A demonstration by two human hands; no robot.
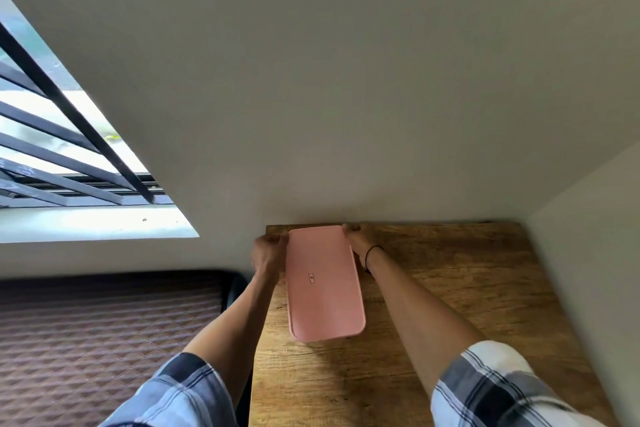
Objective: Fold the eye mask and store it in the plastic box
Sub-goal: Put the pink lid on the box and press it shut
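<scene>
A long plastic box with a pink lid (325,282) lies lengthwise on the wooden table (450,305), its far end near the wall. The lid covers the box, and a small label sits at its middle. My left hand (268,255) grips the lid's far left corner. At the far right corner, my right hand (360,239) holds the lid's edge; a black band circles that wrist. The eye mask is not in view.
A white wall rises right behind the table and another closes in on the right. Left of the table lies a dark quilted mattress (104,333). A barred window (62,149) is at the upper left.
</scene>
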